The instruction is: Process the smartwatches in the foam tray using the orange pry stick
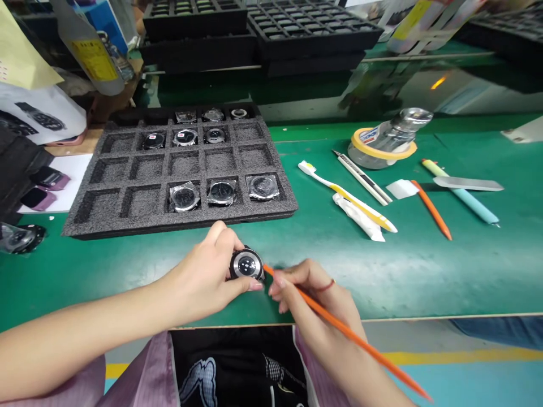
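Note:
Between the thumb and fingers of my left hand [212, 268] is a round smartwatch body [246, 265], its back with the sensor dots facing up. My right hand [311, 294] grips a long orange stick [339, 325] like a pen. The stick's tip meets or nearly meets the watch's right edge; I cannot tell whether it touches. Just beyond my hands lies a grey foam tray [182, 223] with several watch bodies in its compartments, among them a film-wrapped one [262, 187] at the front right corner.
To the right lie a toothbrush [348, 198], a craft knife [365, 180], a shorter orange stick [432, 210], a metal blade [469, 183] and a pen [477, 206]. A glass jar [382, 141] stands behind them. Stacked black trays [314, 42] fill the back; a bottle [91, 56] stands left.

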`<state>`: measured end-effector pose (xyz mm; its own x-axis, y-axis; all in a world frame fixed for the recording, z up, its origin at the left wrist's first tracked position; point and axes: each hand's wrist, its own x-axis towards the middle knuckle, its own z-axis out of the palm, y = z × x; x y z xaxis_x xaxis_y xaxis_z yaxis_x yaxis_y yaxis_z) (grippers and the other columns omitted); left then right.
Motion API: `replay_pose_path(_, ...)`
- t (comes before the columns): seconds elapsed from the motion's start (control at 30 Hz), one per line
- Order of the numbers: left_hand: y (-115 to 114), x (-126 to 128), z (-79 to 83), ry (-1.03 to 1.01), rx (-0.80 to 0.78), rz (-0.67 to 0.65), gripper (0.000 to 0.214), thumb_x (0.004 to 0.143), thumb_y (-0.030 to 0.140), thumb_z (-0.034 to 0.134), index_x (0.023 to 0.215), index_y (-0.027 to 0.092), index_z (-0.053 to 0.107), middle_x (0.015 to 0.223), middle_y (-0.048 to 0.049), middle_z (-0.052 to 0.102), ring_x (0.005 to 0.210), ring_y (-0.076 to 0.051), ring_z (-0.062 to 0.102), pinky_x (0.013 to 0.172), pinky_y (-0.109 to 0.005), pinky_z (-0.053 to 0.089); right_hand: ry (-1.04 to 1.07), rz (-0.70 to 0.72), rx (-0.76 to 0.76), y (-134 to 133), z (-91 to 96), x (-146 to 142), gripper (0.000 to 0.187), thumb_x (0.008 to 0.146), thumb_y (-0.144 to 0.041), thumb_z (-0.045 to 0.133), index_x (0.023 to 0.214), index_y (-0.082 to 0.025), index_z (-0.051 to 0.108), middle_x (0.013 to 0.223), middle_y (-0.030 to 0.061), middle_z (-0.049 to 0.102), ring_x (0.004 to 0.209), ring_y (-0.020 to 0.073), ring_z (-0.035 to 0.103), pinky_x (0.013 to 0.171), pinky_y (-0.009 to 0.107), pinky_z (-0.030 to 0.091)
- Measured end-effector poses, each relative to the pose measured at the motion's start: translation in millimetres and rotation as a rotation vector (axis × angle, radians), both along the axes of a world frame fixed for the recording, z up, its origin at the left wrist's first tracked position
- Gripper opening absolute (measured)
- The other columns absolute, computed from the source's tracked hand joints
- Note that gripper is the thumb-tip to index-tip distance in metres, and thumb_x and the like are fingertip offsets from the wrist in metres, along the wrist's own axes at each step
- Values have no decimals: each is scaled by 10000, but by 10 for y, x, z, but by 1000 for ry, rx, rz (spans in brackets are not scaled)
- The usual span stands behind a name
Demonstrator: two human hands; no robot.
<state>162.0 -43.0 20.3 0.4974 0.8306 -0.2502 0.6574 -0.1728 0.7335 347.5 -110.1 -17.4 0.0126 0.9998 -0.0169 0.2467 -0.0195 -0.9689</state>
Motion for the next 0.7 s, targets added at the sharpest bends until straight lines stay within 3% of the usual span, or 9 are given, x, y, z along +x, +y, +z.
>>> replay_pose_path(0.27, 6, -23, 33, 42, -15, -13, 312, 832, 337, 751, 975, 190, 516, 962, -1, 453, 758, -157, 533, 661, -329, 465, 3, 28, -5, 46, -26, 23, 206, 974, -315, 565, 788, -226, 571, 694, -10, 659, 574, 109, 578, 519, 215, 447)
replay_pose_path(0.47, -34, -50, 6, 12, 0, 7, 298, 835, 380, 724, 958, 202, 519, 981, -3, 476, 752, -153, 543, 677, -332, 469, 222, -45, -33, 296, 52, 6, 182, 883, -340, 673, 766, -206, 636, 639, -4, 684, 504, 100, 583, 485, 216, 500)
replay_pose_path(0.6, -46, -81, -34, -55, -21, 5, 317, 820, 364, 723, 1013, 216, 519, 1066, -5, 533, 683, -115, 547, 663, -311, 475, 201, -278, 105, 591, 154, 423, 160, 810, -324, 767, 909, -202, 736, 842, 49, 770, 553, 103, 628, 488, 225, 543)
replay_pose_path(0.7, -19, -90, -46, -86, -92, 11, 343, 801, 342, 736, 1039, 221, 519, 968, 19, 590, 639, -112, 540, 624, -282, 454, 75, -472, 220, 943, 293, 897, 147, 862, -275, 706, 936, -165, 770, 969, 111, 787, 584, 103, 645, 524, 234, 550)
